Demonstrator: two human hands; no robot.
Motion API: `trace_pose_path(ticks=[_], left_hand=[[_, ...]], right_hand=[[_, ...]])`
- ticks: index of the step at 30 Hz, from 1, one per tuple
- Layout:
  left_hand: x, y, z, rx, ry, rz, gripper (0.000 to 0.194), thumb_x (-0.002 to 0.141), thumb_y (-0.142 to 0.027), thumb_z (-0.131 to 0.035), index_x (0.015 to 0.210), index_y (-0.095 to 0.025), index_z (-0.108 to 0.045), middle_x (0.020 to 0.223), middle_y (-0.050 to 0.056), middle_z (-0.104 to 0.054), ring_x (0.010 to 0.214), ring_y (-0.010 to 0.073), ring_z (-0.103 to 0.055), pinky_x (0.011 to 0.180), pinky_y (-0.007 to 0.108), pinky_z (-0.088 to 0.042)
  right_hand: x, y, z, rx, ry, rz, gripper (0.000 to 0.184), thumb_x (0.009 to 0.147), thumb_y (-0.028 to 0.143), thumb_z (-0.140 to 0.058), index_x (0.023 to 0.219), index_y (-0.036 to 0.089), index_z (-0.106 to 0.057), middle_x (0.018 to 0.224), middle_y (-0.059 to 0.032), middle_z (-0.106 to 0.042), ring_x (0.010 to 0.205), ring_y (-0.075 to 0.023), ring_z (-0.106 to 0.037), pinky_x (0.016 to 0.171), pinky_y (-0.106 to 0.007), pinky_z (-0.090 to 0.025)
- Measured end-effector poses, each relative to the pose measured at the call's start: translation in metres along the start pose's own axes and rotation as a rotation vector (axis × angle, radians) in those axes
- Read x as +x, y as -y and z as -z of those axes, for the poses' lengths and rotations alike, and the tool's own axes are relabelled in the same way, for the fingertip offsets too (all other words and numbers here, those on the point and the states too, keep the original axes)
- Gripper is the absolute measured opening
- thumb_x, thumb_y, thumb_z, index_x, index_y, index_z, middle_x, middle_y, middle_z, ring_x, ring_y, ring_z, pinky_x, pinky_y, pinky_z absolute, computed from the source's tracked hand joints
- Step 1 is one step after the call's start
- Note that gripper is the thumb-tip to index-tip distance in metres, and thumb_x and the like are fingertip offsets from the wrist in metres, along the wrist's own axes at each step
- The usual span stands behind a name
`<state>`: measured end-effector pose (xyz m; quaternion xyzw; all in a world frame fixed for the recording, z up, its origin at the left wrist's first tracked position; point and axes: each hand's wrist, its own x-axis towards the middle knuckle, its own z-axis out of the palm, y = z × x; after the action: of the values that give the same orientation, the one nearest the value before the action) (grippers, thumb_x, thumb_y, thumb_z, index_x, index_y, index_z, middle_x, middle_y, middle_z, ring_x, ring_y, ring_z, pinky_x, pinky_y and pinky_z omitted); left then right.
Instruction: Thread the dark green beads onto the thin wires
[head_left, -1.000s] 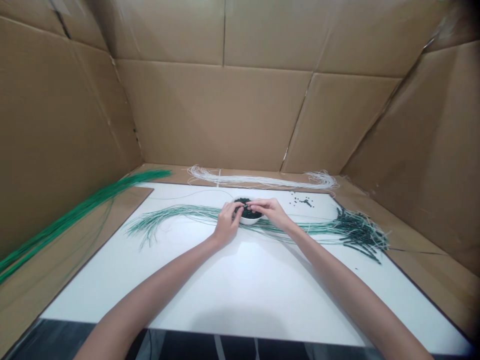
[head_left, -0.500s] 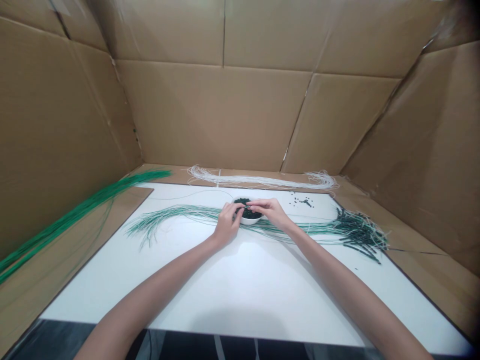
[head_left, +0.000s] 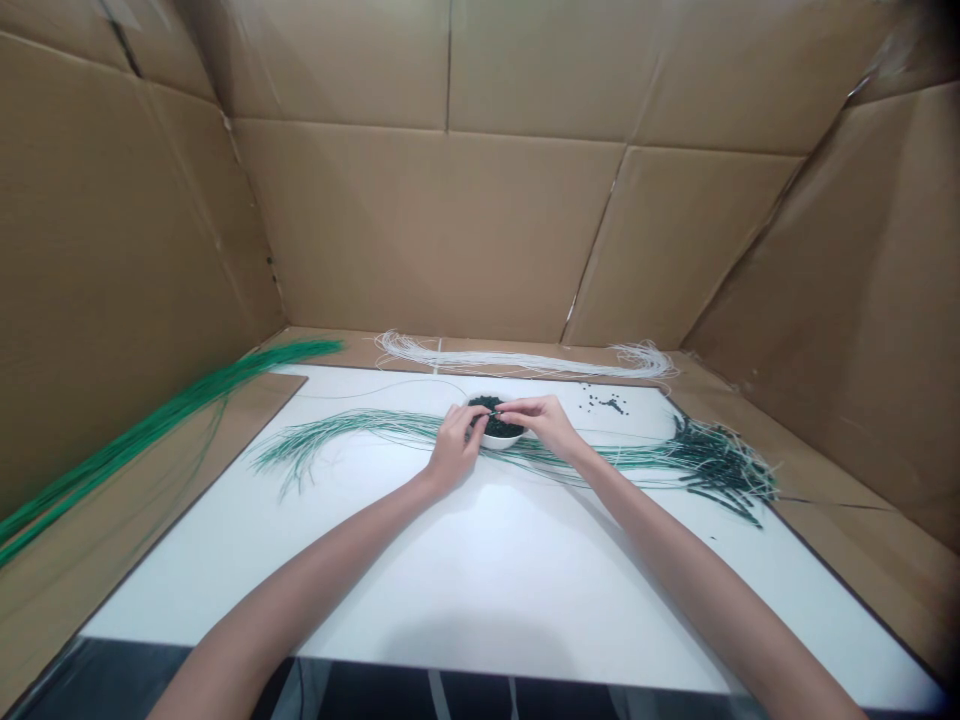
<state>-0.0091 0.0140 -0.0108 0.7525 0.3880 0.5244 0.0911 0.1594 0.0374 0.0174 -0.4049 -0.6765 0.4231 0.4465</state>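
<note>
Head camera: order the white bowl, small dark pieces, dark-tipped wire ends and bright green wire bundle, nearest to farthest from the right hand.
From the right hand:
1. White bowl, just below the hand.
2. Small dark pieces, up to the right.
3. Dark-tipped wire ends, farther right.
4. Bright green wire bundle, far left.
</note>
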Motion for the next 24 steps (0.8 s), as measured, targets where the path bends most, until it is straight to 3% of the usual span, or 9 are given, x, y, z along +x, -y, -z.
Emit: trace_pose_path(ticks=[24], left_hand=[[0.0001,0.0008,0.0004,0.002,0.021,-0.017,0.015,0.083,-0.022,-0.041,0.088,-0.018,-0.054,0.085,0.003,-0.06,0.079,0.0142,-0.048,0.074,0.028,-0.04]], right_hand=[[-0.0002,0.0043,-0.0009,-0.062,0.017,0.042,0.024,0.061,0.029,-0.065,0.081,0.016,-0.069,0.081,-0.0055,-0.068,0.076,-0.0184,-0.061,0.073,-0.03,-0.046]])
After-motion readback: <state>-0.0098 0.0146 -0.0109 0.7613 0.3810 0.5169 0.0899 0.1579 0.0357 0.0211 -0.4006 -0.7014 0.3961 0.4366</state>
